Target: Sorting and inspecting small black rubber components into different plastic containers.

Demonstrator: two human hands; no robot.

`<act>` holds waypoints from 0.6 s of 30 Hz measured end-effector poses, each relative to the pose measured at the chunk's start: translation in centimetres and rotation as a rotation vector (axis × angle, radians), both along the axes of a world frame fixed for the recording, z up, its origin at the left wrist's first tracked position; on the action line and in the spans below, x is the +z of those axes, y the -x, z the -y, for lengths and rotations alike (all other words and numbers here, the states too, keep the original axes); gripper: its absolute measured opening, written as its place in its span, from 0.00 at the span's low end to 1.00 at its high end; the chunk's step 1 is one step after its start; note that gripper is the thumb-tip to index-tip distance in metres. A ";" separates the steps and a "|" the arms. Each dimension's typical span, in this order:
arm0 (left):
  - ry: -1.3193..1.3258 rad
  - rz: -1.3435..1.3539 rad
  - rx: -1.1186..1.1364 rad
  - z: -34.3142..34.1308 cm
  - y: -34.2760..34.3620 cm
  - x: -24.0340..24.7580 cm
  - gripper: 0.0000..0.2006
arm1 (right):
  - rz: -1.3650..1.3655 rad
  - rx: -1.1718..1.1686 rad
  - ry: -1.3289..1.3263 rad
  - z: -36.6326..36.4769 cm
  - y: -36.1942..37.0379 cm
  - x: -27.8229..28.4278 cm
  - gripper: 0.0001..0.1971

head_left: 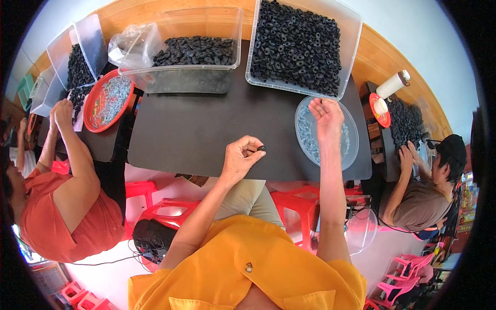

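My left hand [243,157] is closed over the dark tabletop [217,129], in front of me. It pinches a small black plastic part [262,148] between thumb and fingertips. To the right, my right hand [327,114] hovers over a round translucent tray [351,147] with many tiny clear, bluish-grey pieces [308,135] in it. That palm is turned up, its fingers loosely bent and apart, and nothing shows in them. Past the round tray stands a clear bin [349,49] full of small black parts with holes [297,49].
Another clear bin [155,80] of black parts stands at the back left. Beside it is a red round tray [94,123] of tiny pieces. One person [67,206] works at the left, another [426,191] at the right by a black pile [403,121]. Red stools [297,206] stand below the table.
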State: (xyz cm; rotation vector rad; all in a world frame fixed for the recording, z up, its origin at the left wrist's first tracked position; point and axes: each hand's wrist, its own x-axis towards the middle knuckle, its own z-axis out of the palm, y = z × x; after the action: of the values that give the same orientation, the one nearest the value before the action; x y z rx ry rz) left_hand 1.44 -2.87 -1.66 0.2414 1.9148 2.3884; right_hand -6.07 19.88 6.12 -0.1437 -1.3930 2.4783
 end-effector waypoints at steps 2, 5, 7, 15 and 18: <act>-0.003 0.005 -0.008 0.1 0.0 0.0 0.08 | -0.006 0.005 -0.079 0.7 -0.6 0.2 0.05; -0.024 -0.003 0.005 0.1 0.0 0.2 0.08 | -0.012 0.093 -0.300 2.5 -2.4 0.2 0.07; -0.028 -0.004 0.019 0.1 0.0 0.4 0.08 | 0.019 0.177 -0.413 3.3 -3.4 -0.4 0.08; -0.020 0.016 0.015 0.4 -0.4 0.7 0.09 | 0.088 0.442 -0.547 6.0 -7.3 -1.5 0.06; -0.074 0.012 -0.003 0.6 -0.5 0.7 0.09 | 0.096 0.471 -0.591 6.0 -7.6 -1.9 0.05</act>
State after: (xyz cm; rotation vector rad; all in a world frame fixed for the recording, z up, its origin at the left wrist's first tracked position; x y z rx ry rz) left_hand 1.96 -3.43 -0.97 0.2341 1.8217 2.4558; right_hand 1.54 13.88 4.20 0.2209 -2.3552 2.2739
